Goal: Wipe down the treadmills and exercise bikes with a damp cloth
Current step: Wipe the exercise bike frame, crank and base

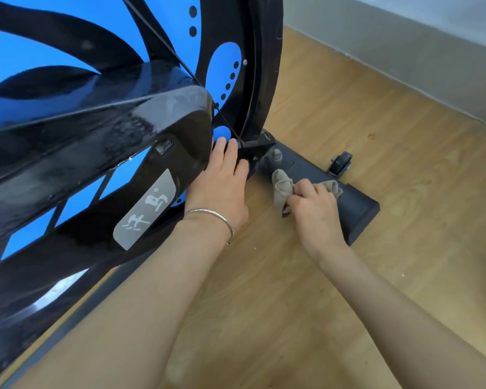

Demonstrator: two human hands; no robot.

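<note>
- Right hand [314,203], knuckles up and arm reaching in from 5 o'clock, clenches the cloth [282,186]. The cloth bulges out at the fist's 10 and 2 o'clock and lies on the base bar [359,209].
- Left hand [222,181], at the cloth's 9 o'clock, rests straight-fingered on the bike [96,122], grasping nothing.
- Cloth: beige, crumpled.
- Caster [341,162] at the cloth's 1 o'clock, on the floor [348,94].

Exercise bike [96,122] cut off at top, left edges; cloth [282,186] middle hidden inside right hand [314,209].
</note>
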